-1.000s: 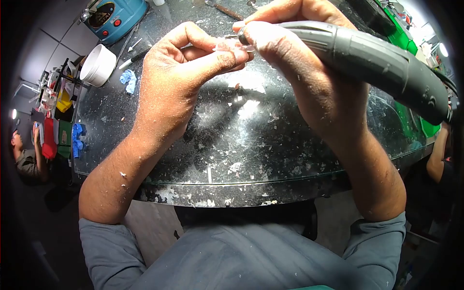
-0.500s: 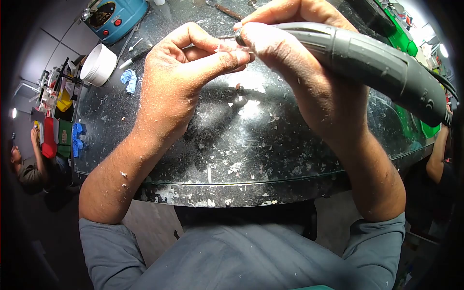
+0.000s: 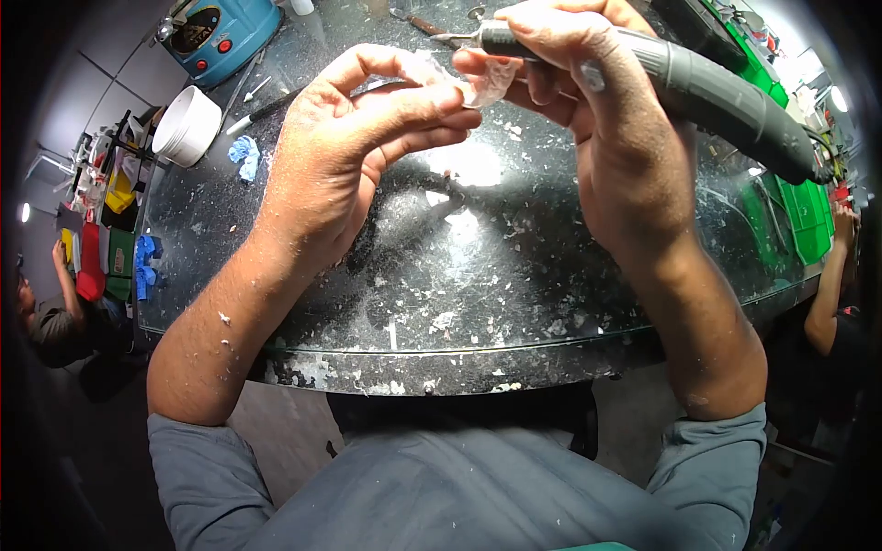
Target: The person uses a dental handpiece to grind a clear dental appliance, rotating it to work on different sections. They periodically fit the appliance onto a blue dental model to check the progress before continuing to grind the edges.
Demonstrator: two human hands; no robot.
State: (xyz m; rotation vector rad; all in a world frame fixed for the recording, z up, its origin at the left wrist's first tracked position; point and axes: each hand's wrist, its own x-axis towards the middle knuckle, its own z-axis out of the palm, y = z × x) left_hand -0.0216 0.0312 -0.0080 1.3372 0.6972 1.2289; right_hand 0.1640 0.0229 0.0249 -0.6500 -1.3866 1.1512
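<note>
My left hand [image 3: 340, 138] pinches a clear, thin, curved plastic piece [image 3: 496, 81], which looks like a moulded dental tray, between thumb and fingers. My right hand [image 3: 634, 119] is wrapped round a dark grey rotary handpiece [image 3: 726, 96], whose thin metal tip points left above the plastic piece. Tip and plastic appear apart. Fingertips of the right hand also reach the right end of the clear piece. White dust and shavings cling to both hands.
A white tub [image 3: 187, 126], a crumpled blue scrap [image 3: 244, 156] and a blue machine [image 3: 225, 37] stand at the left. Behind the hands lies a brown-handled tool [image 3: 418, 20]. Green trays [image 3: 808, 220] line the right side. White flakes litter the dark table [image 3: 441, 275]. Other people sit at both sides.
My right hand has turned and lifted the handpiece, so its tip has come away from the plastic. The clear piece now shows more between both hands.
</note>
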